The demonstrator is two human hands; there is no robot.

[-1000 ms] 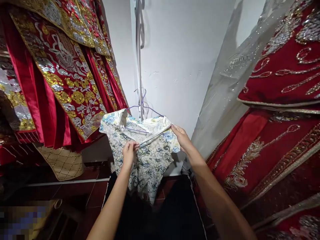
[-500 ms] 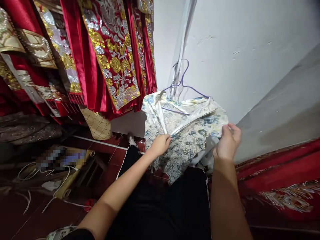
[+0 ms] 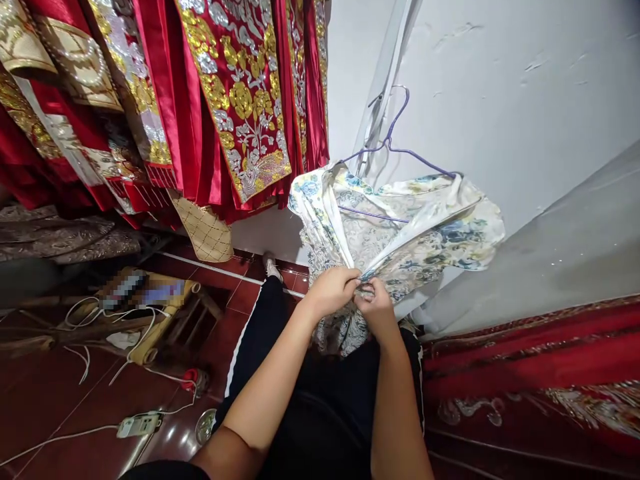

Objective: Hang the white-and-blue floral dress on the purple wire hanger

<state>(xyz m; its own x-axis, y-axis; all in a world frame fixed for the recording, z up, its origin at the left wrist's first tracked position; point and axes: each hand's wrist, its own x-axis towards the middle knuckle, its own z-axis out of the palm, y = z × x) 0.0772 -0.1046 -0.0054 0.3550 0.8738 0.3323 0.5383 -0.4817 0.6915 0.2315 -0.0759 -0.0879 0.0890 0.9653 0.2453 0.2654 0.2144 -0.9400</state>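
A small cream dress (image 3: 425, 227) with blue and green flowers hangs on a purple wire hanger (image 3: 400, 150) by the white wall. My left hand (image 3: 333, 290) and my right hand (image 3: 375, 307) meet at the front edge of the dress, low in the middle. Both pinch the fabric where its two flaps come together. The fingers are closed on the cloth. Below my arms are my black trousers (image 3: 320, 400).
Red robes (image 3: 240, 100) with gold and silver embroidery hang at the upper left. More red embroidered fabric (image 3: 540, 373) and a grey sheer cloth (image 3: 565, 247) fill the right. On the dark red floor lie white cables, a power strip (image 3: 137, 423) and a quilted beige piece (image 3: 203, 230).
My right hand has left the dress's right shoulder and moved in to meet my left hand at the front edge. The view has tilted down and left.
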